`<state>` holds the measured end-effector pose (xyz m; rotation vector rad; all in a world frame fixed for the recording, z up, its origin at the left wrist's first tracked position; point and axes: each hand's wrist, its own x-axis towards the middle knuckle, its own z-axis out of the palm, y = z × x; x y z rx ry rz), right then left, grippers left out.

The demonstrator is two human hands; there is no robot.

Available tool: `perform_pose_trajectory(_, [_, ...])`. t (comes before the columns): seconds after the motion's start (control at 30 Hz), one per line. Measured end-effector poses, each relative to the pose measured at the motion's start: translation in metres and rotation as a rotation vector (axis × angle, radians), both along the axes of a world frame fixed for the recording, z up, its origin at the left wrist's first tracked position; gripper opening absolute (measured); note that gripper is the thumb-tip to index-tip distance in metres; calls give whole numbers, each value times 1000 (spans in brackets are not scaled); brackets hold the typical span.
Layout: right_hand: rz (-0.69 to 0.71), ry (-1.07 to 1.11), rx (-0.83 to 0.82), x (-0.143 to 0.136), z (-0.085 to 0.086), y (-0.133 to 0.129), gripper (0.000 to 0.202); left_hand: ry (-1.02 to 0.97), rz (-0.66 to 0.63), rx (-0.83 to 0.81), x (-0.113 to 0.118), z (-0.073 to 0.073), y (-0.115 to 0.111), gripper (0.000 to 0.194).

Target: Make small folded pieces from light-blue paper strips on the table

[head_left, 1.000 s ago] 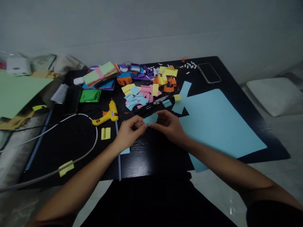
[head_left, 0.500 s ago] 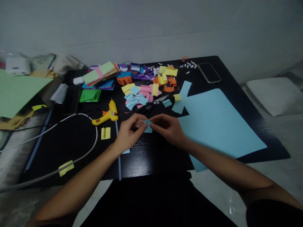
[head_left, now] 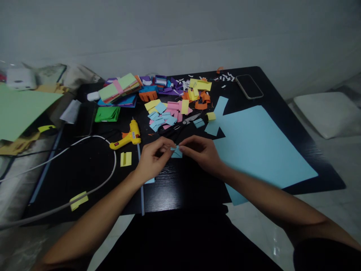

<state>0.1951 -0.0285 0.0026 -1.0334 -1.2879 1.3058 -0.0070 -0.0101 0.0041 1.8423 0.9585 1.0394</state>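
Your L hand (head_left: 153,156) grasps a small light-blue folded paper piece (head_left: 177,153) by its L side, thumb & fingers closed on it. Your R hand (head_left: 201,153) pinches the R side of the same pc, fingers curled. The pc is b/w your fingertips, above the black wood-grain table (head_left: 175,192), near its front edge.

Just beyond your hands: metal scissors w/ black handles (head_left: 189,120), blades pointing away to the R; a small blue folded tab (head_left: 199,123) lies near the blade tips. To your R, a large light-blue paper sheet (head_left: 262,150) lies partly under your R forearm. To your L, a yellow glue gun (head_left: 128,137), nozzle pointing away from you, & a yellow folded paper tab (head_left: 126,159) nearer you. A long thin bluish strip (head_left: 142,199) runs under your L forearm, past the table's front edge.

Farther out, cut & folded paper in pink, blue, yellow, orange & purple (head_left: 173,109) is heaped past the scissors. A green paper stack (head_left: 107,114) sits L of it, w/ a multicolour paper bundle w/ pink band (head_left: 121,89) behind. Dark-screened phone (head_left: 249,87): far R, near the back edge.
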Motion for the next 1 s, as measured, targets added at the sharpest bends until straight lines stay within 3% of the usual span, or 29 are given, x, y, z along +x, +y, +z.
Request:
perform_pose_trajectory(0.1, [-24, 6, -12, -1, -3, 0, 16, 43, -6, 55, -2, 2, -1, 12])
perform_pose_trajectory(0.3, [-39, 14, -1, -2, -9, 0, 25, 4, -15, -12, -1, 2, -2, 16])
perform_pose_trajectory(0.6, [9, -107, 15, 0, -5, -1, 21, 162, 29, 100, -1, 1, 1, 12])
perform_pose_trajectory(0.73, [36, -65, -38, 1, -2, 1, 25, 121, 30, -34, -2, 3, 2, 20])
perform_pose_trajectory(0.9, [19, 58, -116, 0, -4, 5, 31, -14, -100, -271, -3, 2, 2, 28])
perform_pose_trajectory(1.0, [8, 126, -152, 0, -8, 6, 32, 31, -60, -306, -2, 0, 3, 23])
